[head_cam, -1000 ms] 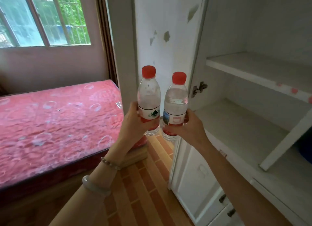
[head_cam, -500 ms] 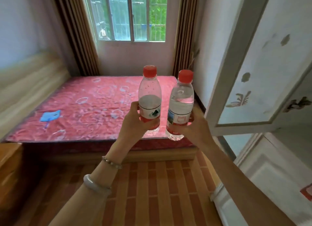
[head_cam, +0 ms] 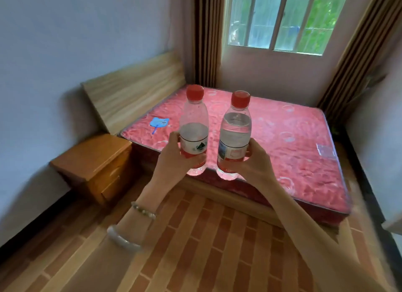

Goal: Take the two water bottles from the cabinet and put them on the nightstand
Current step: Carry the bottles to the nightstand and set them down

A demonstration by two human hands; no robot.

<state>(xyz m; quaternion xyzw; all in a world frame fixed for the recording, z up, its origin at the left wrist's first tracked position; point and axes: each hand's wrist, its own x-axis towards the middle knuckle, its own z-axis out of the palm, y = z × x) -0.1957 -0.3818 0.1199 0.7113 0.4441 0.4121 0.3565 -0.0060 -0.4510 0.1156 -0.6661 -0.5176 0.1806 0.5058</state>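
Note:
I hold two clear water bottles with red caps upright in front of me, side by side over the bed's near edge. My left hand point(head_cam: 174, 159) grips the left bottle point(head_cam: 194, 121), which is about half full. My right hand point(head_cam: 254, 161) grips the right bottle point(head_cam: 236, 128), which is fuller. The wooden nightstand point(head_cam: 91, 156) stands to the lower left of the bottles, against the wall beside the bed's headboard, its top bare. The cabinet is out of view.
A bed with a pink mattress point(head_cam: 282, 143) fills the middle, with a small blue fan point(head_cam: 159, 122) lying on it. A wooden headboard point(head_cam: 134, 89) leans on the left wall. Behind are a window point(head_cam: 280, 19) and brown curtains. Brick-patterned floor point(head_cam: 195, 248) lies below.
The view has swung left from the open cabinet across the bed to the nightstand corner. Both hands kept the bottles upright in front of me throughout.

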